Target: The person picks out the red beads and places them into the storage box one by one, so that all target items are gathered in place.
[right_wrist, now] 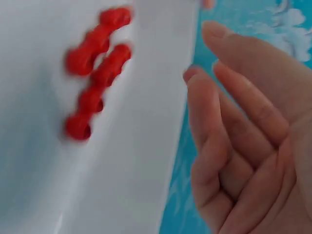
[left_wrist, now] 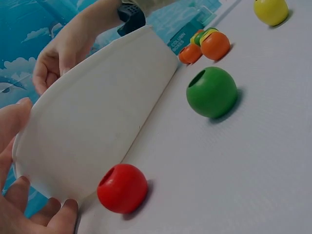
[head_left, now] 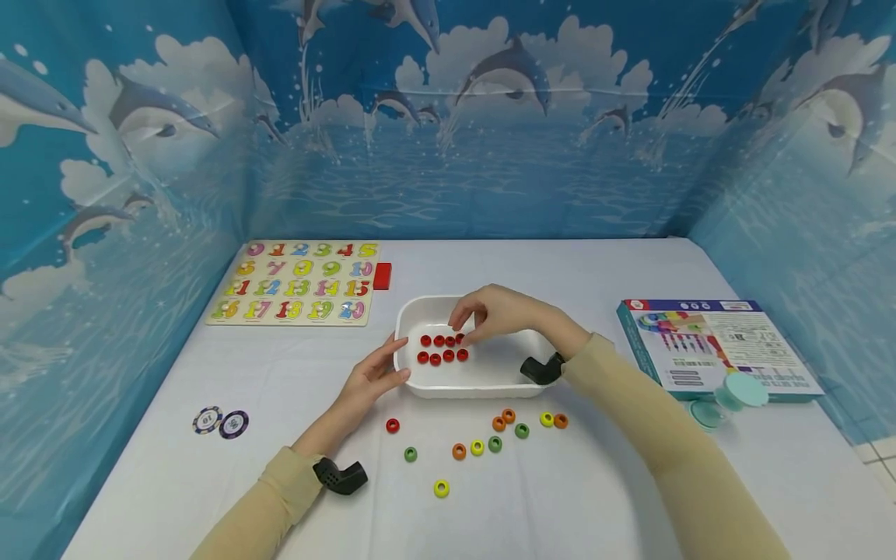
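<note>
A white tray (head_left: 490, 376) holds several red beads (head_left: 435, 359) in two rows at its left part. My left hand (head_left: 367, 383) holds the tray's left end, thumb and fingers spread on its rim and outer wall. Over the tray, my right hand (head_left: 500, 313) has its fingertips by the right end of the bead rows. In the right wrist view, the thumb and index finger of this hand (right_wrist: 248, 141) are apart with nothing between them. One more red bead (left_wrist: 122, 188) lies on the table, close to the left hand and outside the tray.
Loose green (head_left: 411, 454), yellow (head_left: 441, 488) and orange beads (head_left: 459, 451) lie in front of the tray. A number board (head_left: 294, 284) and a red block (head_left: 382, 276) are back left, two round chips (head_left: 220, 422) left, a box (head_left: 714, 342) and a pale green object (head_left: 742, 390) right.
</note>
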Available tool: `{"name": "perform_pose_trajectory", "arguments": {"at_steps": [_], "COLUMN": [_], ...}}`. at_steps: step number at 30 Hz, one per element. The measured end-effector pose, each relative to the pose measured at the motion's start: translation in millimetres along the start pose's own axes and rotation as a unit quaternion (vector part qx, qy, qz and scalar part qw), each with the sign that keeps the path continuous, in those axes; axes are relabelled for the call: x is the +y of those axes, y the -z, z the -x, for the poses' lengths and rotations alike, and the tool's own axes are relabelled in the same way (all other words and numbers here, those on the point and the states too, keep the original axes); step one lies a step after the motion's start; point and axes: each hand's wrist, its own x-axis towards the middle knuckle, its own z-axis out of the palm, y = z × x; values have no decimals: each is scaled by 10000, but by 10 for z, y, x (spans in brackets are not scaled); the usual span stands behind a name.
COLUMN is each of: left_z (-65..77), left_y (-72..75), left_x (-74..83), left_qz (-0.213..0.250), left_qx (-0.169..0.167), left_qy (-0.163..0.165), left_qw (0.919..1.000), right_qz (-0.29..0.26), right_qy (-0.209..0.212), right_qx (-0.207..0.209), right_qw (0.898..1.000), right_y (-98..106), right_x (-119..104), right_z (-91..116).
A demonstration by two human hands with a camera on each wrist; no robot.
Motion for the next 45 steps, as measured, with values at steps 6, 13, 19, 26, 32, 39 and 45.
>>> {"name": "perform_pose_trajectory", "arguments": {"at_steps": [6,13,19,26,32,39,45], "left_z": [3,42,28,11,10,2,-4], "left_y": [-1,-7,2,26,30,33,41], "left_x": [3,94,74,4,7,-7,-26], "left_qz": [-37,-37,78,236,168,232,178], "left_qx": [35,-88,-150,-245,-215,-225,-221], "left_qy": [98,5,-82,-58,14,-8,-71], "left_qw": [9999,10000,9998,9994,9996,9995,9996], "right_qz": [-220,-342,-404,100,677,1042,1166], "right_qy": [525,937,1089,1075,1013,988,968], "right_qx": [235,155,17,477,654,629,670], "right_qw": [9981,9949,9932,9930,9904,9876,9862], "right_y": [-115,-657,-1112,-1425,-1527,-1565,-1518], "right_x": [-352,-690,-759,-698,-634,-602,-630], "right_z": [179,233,153,39,-58,-101,6]}}
